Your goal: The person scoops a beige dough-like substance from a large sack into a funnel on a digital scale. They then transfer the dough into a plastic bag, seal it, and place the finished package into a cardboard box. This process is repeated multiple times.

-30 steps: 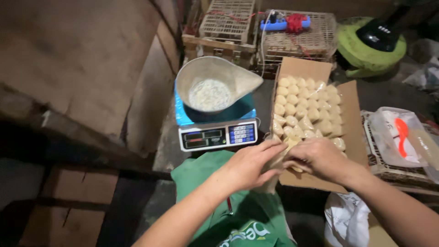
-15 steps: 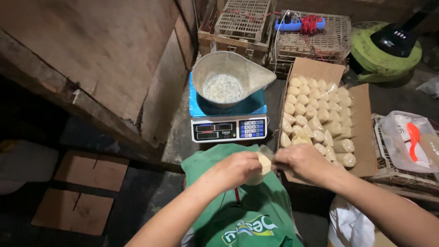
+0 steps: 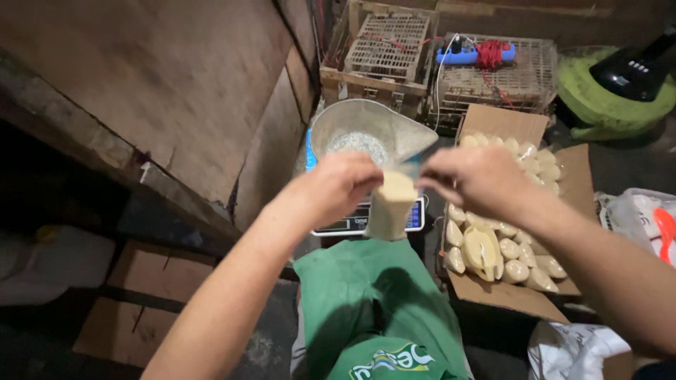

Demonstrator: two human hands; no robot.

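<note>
Both hands are pinched on the mouth of one small clear plastic bag (image 3: pixel 389 207) filled with a pale, off-white substance. The left hand (image 3: pixel 336 188) has thumb and fingers closed on the bag's left upper edge; the right hand (image 3: pixel 470 177) has fingertips drawn together on the right upper edge. Whether the mouth is being opened or sealed cannot be told.

Change noted: half a second ago the same pair of hands worked low, over the green apron (image 3: pixel 373 302) at the lap, beside the carton. The bag is now lifted clear of the lap and hangs upright between the hands, directly in front of the digital scale (image 3: pixel 366 222), whose display it partly hides. Judged from this, the packet has left the folding position and is being presented at the weighing station; it is not on the scale.

Behind the bag, the metal scoop pan (image 3: pixel 366 134) sits on the scale and holds a shallow layer of pale grains. To the right, an open cardboard box (image 3: pixel 507 292) contains rows of similar filled packets, near the right forearm. Wire cages (image 3: pixel 394 46) stand at the rear, a blue power strip (image 3: pixel 486 53) with red cord on one. A green bundle (image 3: pixel 620 95) lies far right.
</note>
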